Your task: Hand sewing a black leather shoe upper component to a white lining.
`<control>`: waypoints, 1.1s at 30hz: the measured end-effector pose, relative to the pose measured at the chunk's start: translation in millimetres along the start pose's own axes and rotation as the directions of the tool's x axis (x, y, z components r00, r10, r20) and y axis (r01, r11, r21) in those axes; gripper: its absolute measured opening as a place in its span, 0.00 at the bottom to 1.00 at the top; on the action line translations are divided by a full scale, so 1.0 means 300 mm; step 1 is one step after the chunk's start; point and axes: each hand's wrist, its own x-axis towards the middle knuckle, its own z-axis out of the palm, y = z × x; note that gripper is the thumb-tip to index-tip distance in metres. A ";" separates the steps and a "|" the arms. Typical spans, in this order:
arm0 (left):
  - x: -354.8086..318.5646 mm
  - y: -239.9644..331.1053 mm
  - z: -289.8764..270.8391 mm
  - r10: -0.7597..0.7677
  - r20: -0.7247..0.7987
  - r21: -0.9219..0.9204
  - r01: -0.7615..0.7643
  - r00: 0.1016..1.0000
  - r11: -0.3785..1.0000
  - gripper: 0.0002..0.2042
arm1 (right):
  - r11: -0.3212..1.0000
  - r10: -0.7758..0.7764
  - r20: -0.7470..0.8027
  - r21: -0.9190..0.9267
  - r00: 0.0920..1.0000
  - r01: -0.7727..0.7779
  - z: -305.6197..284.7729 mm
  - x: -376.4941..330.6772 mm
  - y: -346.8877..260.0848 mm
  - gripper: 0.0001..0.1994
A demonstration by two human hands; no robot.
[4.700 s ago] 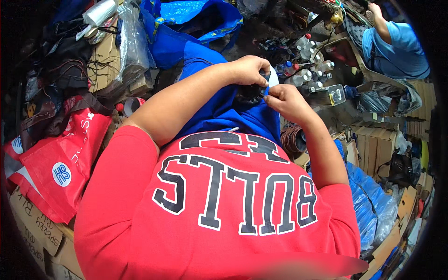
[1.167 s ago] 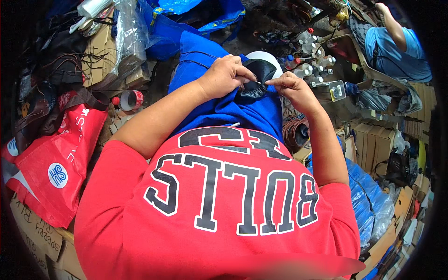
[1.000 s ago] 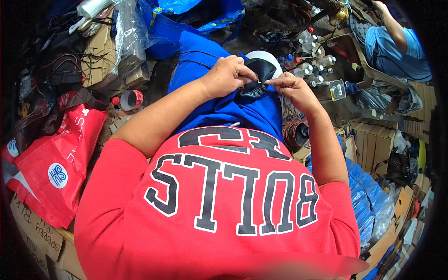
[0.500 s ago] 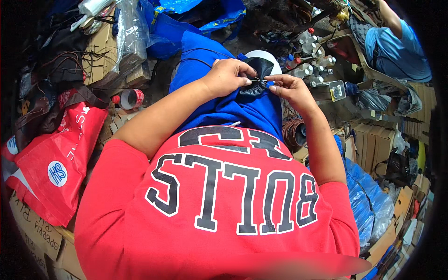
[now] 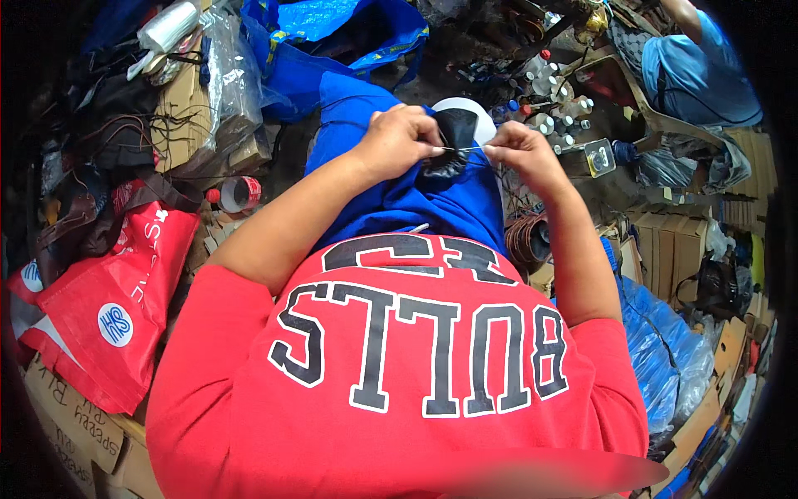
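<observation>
Far left, a red shopping bag (image 5: 125, 287) with a round white patch, slumped over cardboard boxes (image 5: 79, 424). Next, a clear bottle (image 5: 241, 195) with red cap and label, on its side. Beyond, a big blue bag (image 5: 287, 66) gapes. Left hand (image 5: 403, 143), over the lap (image 5: 407, 204) in blue cloth: grip narrow, fingertips pinched on a thin pale thread (image 5: 467, 149). Black gathered piece (image 5: 457, 129), leather-like, at the lap's right edge, between the hands, a white round-edged piece (image 5: 465, 106) showing behind it. Thread runs across its front, straight, to the right hand (image 5: 525, 156); grip there also narrow, pinched on the thread. Rightward, a cluster of bottles (image 5: 573, 108), a blue plastic-wrapped bundle (image 5: 652, 341), then a co-worker's light blue shirt (image 5: 698, 79).
</observation>
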 end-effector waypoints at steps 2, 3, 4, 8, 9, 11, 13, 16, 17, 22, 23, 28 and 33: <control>-0.015 -0.009 -0.013 -0.141 0.092 -0.103 0.150 0.986 0.983 0.04 | 0.994 0.073 0.013 0.079 0.997 -0.074 -0.021 -0.011 0.013 0.05; -0.016 -0.008 -0.014 -0.138 0.098 -0.098 0.147 0.986 0.984 0.04 | 0.983 0.132 0.032 0.127 0.991 -0.135 -0.012 -0.018 0.006 0.06; -0.016 -0.005 -0.013 -0.180 0.141 -0.125 0.198 0.974 0.972 0.04 | 0.982 0.131 0.026 0.134 0.991 -0.133 0.004 -0.018 0.005 0.06; 0.007 0.023 -0.011 -0.231 0.262 -0.080 0.260 0.937 0.962 0.07 | 0.997 0.044 -0.010 0.056 0.999 -0.043 0.020 -0.027 0.035 0.09; 0.019 0.029 -0.009 -0.248 0.295 -0.045 0.273 0.923 0.961 0.08 | 0.999 0.019 0.017 -0.036 1.000 -0.018 0.009 -0.029 0.047 0.09; 0.037 0.050 -0.009 -0.235 0.324 0.001 0.248 0.916 0.969 0.08 | 0.998 0.025 0.061 -0.061 0.998 -0.021 -0.015 -0.051 0.061 0.08; 0.039 0.055 -0.011 -0.238 0.348 0.053 0.235 0.907 0.971 0.09 | 0.994 0.061 0.047 0.086 0.997 -0.065 -0.020 -0.089 0.036 0.06; 0.044 0.056 -0.011 -0.207 0.350 0.112 0.179 0.913 0.977 0.09 | 0.981 0.064 0.112 0.174 0.992 -0.083 -0.060 -0.132 -0.021 0.10; 0.042 0.056 -0.012 -0.197 0.346 0.119 0.165 0.917 0.979 0.09 | 0.971 0.073 0.110 0.218 0.991 -0.096 -0.066 -0.141 -0.033 0.11; 0.055 0.073 -0.014 -0.213 0.379 0.133 0.175 0.901 0.976 0.09 | 0.991 0.111 -0.002 0.072 0.994 -0.110 -0.091 -0.129 -0.038 0.10; 0.055 0.064 -0.009 -0.194 0.367 0.118 0.161 0.910 0.980 0.09 | 0.994 0.104 -0.014 -0.031 0.994 -0.104 -0.085 -0.133 -0.017 0.10; 0.044 0.070 -0.002 -0.192 0.320 0.084 0.174 0.928 0.981 0.09 | 0.967 -0.014 -0.223 -0.252 0.975 -0.044 0.050 -0.168 0.040 0.08; 0.051 0.072 -0.003 -0.179 0.346 0.120 0.146 0.921 0.982 0.09 | 0.965 -0.078 -0.212 -0.263 0.974 0.020 0.060 -0.163 0.055 0.05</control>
